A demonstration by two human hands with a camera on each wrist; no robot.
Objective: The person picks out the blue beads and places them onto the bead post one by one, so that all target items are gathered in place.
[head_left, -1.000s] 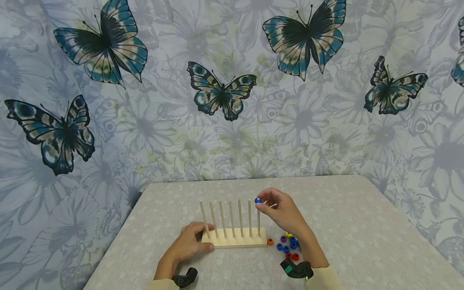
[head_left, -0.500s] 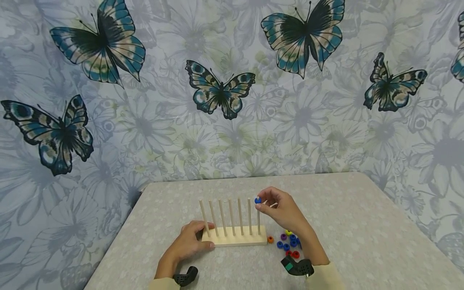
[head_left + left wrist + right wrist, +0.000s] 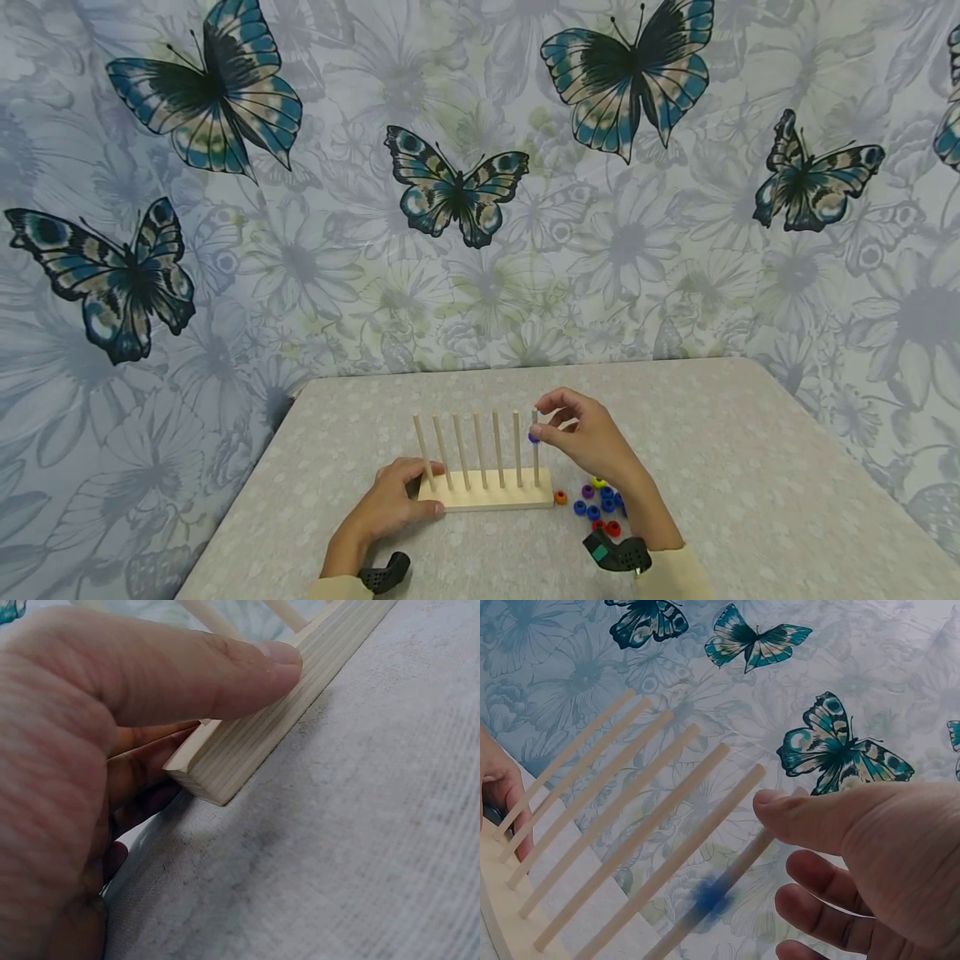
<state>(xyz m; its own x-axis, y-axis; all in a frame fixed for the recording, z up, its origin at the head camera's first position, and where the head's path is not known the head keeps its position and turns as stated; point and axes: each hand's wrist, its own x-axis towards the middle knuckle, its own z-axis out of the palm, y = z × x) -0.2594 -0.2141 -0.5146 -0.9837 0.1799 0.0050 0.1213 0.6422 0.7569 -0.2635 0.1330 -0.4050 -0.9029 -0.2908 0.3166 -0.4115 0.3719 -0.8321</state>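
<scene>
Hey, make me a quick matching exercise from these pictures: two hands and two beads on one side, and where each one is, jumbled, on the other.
Column one
1. Left hand
2. Right hand
3. Orange bead
4. Blue bead blurred in the right wrist view

Column two
A. Near the top of the rightmost peg
B. Threaded partway down that peg
C. Gripping the left end of the wooden base
D. Loose by the base's right end

Pairs: 1-C, 2-A, 3-D, 4-B
</scene>
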